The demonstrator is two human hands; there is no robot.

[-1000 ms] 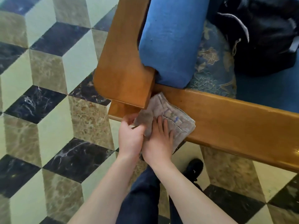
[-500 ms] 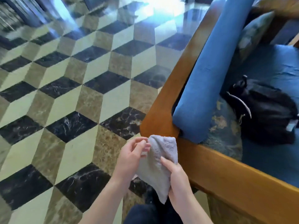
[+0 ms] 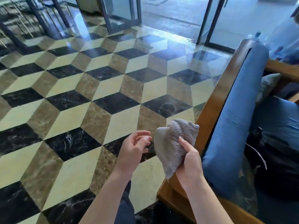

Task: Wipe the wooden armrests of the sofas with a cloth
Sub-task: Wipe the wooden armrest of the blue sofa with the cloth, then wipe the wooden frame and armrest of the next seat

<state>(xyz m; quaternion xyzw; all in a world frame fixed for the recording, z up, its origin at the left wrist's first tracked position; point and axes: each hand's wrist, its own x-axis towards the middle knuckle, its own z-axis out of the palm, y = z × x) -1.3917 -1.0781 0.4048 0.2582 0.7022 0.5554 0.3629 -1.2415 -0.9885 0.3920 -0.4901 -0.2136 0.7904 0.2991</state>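
A grey cloth [image 3: 174, 143] is gripped in the right hand [image 3: 189, 164], held up in the air just beside the wooden armrest [image 3: 215, 101] of the blue sofa [image 3: 234, 126]. The left hand [image 3: 134, 147] is held empty, fingers loosely curled, near the cloth above the tiled floor [image 3: 80, 97].

Floor [image 3: 113, 88]: cube-patterned tiles in cream, brown and black. Sofa [image 3: 215, 113] stands on it at 3 o'clock; dark legs [image 3: 40, 21] at 11 o'clock.
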